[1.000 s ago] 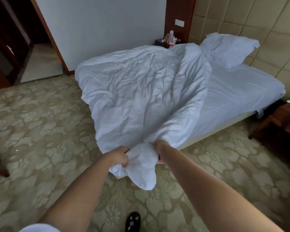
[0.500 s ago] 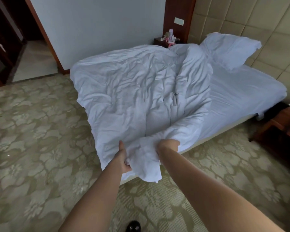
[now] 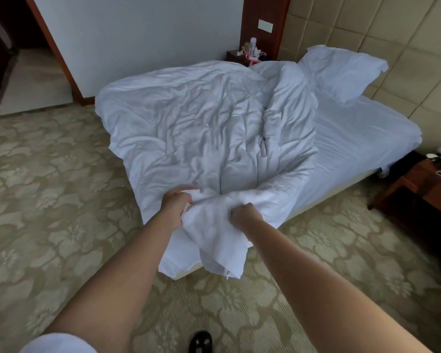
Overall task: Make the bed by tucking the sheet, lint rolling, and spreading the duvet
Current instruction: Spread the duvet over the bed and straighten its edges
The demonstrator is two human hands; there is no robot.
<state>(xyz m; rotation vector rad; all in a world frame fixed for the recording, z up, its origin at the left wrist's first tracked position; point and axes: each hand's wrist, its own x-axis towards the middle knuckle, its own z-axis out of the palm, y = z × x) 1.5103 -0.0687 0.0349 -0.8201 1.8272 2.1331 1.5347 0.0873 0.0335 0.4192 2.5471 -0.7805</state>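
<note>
The duvet (image 3: pixel 204 128) lies crumpled over the bed's left half, one corner bunched off the foot. It looks soft, bulky, floppy (best grabbed at corners). The left hand (image 3: pixel 177 200) and right hand (image 3: pixel 245 215) both clench that bunch; the bare sheet (image 3: pixel 354 138) lies beyond.

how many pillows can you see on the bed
1: a white pillow at the head of the bed, leaning against the padded wall panels. The bunched duvet could be hiding another.

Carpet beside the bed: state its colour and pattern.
Olive-beige carpet with a pale floral pattern, clearest in the head view.
</note>
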